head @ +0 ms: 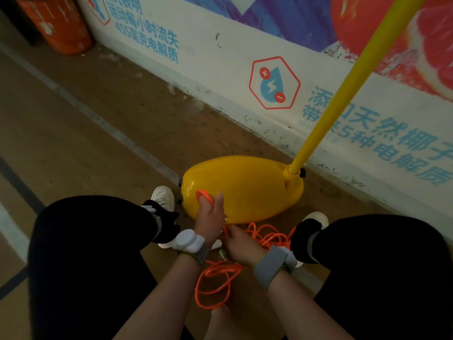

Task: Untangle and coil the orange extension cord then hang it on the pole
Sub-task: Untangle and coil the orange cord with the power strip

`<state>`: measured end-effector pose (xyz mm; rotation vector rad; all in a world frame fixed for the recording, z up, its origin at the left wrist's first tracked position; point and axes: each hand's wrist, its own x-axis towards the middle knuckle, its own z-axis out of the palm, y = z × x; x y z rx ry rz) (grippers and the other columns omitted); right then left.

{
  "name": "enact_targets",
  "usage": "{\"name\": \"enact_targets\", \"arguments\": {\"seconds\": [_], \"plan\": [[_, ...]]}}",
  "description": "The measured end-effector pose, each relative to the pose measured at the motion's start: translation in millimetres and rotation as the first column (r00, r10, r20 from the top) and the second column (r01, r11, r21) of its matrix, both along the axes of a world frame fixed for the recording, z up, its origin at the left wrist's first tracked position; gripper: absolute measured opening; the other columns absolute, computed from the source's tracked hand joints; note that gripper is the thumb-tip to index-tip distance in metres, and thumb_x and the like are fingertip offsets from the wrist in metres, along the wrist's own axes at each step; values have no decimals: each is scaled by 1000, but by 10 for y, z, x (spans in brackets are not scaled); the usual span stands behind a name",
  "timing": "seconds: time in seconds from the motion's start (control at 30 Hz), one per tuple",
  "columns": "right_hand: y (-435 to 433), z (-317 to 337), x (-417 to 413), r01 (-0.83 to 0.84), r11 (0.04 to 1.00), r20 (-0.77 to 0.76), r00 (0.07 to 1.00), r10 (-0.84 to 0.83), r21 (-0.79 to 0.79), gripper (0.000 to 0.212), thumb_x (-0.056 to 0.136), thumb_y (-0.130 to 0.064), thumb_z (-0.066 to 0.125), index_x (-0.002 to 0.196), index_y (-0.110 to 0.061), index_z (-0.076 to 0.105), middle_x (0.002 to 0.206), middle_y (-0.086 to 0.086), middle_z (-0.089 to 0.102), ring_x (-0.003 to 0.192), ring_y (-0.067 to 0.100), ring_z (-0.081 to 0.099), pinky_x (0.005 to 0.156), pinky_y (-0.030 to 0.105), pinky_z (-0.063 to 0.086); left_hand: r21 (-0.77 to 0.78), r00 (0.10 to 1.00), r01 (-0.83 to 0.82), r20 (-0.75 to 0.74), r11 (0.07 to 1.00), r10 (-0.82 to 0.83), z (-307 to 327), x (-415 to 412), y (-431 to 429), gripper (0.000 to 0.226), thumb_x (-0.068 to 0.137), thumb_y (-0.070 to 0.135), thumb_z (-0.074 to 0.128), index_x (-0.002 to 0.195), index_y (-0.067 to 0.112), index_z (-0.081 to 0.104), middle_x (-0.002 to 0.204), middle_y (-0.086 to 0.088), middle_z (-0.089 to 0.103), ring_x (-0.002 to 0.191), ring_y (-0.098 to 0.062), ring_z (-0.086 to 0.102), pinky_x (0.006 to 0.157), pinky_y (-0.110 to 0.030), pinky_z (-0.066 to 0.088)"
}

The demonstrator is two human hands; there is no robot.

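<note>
1. A crouching person's left hand [210, 218] is raised in front of the yellow base [245, 187] and grips a small loop of the orange extension cord [215, 278], hooked over its fingers.
2. The right hand [239, 242], just beside the left wrist, appears closed on a strand leading down. The dim light hides the exact finger hold.
3. Most of the cord lies in loose, overlapping tangles on the floor [98, 143] between the person's shoes, near the base's front edge.
4. The cord looks thin, light and limp. It should bend easily into coils, but it is likely to snag where strands cross.
5. The best hold is probably a single free strand, fed hand over hand into the loop rather than pulled as a bunch.
6. The yellow pole [350, 87] rises from the base's far end by the wall, with nothing hung on it yet.
</note>
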<state>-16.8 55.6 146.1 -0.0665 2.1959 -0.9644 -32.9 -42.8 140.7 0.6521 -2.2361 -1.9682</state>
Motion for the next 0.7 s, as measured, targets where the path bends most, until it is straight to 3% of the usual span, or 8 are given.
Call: {"name": "enact_targets", "arguments": {"seconds": [0.1, 0.2, 0.3, 0.37, 0.5, 0.57, 0.63, 0.7], "plan": [[-7, 22, 0, -72, 996, 3, 997, 72, -56, 24, 95, -14, 43, 118, -9, 50, 87, 4, 57, 74, 15, 51, 86, 41, 44, -86, 996, 76, -40, 993, -80, 19, 55, 75, 21, 98, 19, 47, 93, 2, 36, 69, -13, 49, 59, -23, 49, 60, -46, 45], [41, 72, -20, -132, 991, -39, 990, 132, 17, 31, 95, -3, 41, 125, 0, 48, 119, 24, 58, 105, 37, 58, 94, 44, 45, -132, 984, 152, -76, 979, -163, 23, 58, 85, 17, 98, 13, 46, 95, 3, 33, 70, -8, 43, 59, -17, 44, 59, -45, 43], [52, 52, -1, -219, 964, -81, 969, 233, 149, 41, 92, -1, 43, 132, 1, 45, 133, 21, 50, 120, 37, 49, 98, 38, 40, -214, 950, 286, -66, 934, -306, 62, 84, 100, 24, 97, 22, 50, 97, 8, 31, 71, -2, 38, 60, -14, 38, 56, -38, 37], [71, 57, -3, -254, 958, -47, 964, 262, 129, 43, 93, -6, 45, 136, 0, 45, 140, 19, 46, 126, 34, 43, 102, 37, 36, -322, 915, 366, -46, 873, -401, 40, 114, 97, 26, 96, 29, 51, 95, 10, 33, 70, 0, 41, 59, -15, 43, 56, -36, 37], [161, 154, -83, -105, 994, -59, 993, 104, -14, 29, 95, -11, 45, 114, 1, 62, 113, 21, 65, 100, 29, 61, 82, 33, 45, -352, 911, 388, 4, 852, -413, 57, 75, 25, 30, 96, 39, 45, 101, 11, 37, 65, -1, 41, 56, -20, 45, 55, -38, 37], [195, 194, -122, -60, 990, -51, 997, 54, -124, 27, 95, -17, 49, 112, -1, 62, 101, 16, 69, 86, 21, 63, 76, 30, 48, -295, 933, 346, 3, 891, -361, 90, 39, -35, 57, 94, 49, 42, 121, -1, 38, 70, 1, 45, 63, -20, 52, 62, -43, 47], [193, 230, -117, -180, 972, -60, 983, 173, -153, 29, 94, -19, 52, 119, -6, 58, 104, 13, 68, 91, 21, 64, 80, 31, 49, -244, 938, 340, 21, 908, -345, 73, 27, -88, 68, 95, 47, 43, 128, -11, 30, 75, -4, 50, 70, -22, 57, 64, -41, 48], [170, 266, -84, -256, 957, -69, 966, 248, -134, 35, 92, -16, 54, 126, -10, 53, 115, 13, 65, 103, 22, 61, 90, 35, 48, -223, 923, 383, 54, 896, -381, 41, 30, -100, 53, 95, 45, 43, 120, -2, 41, 85, -16, 55, 80, -30, 60, 68, -37, 45]]}}
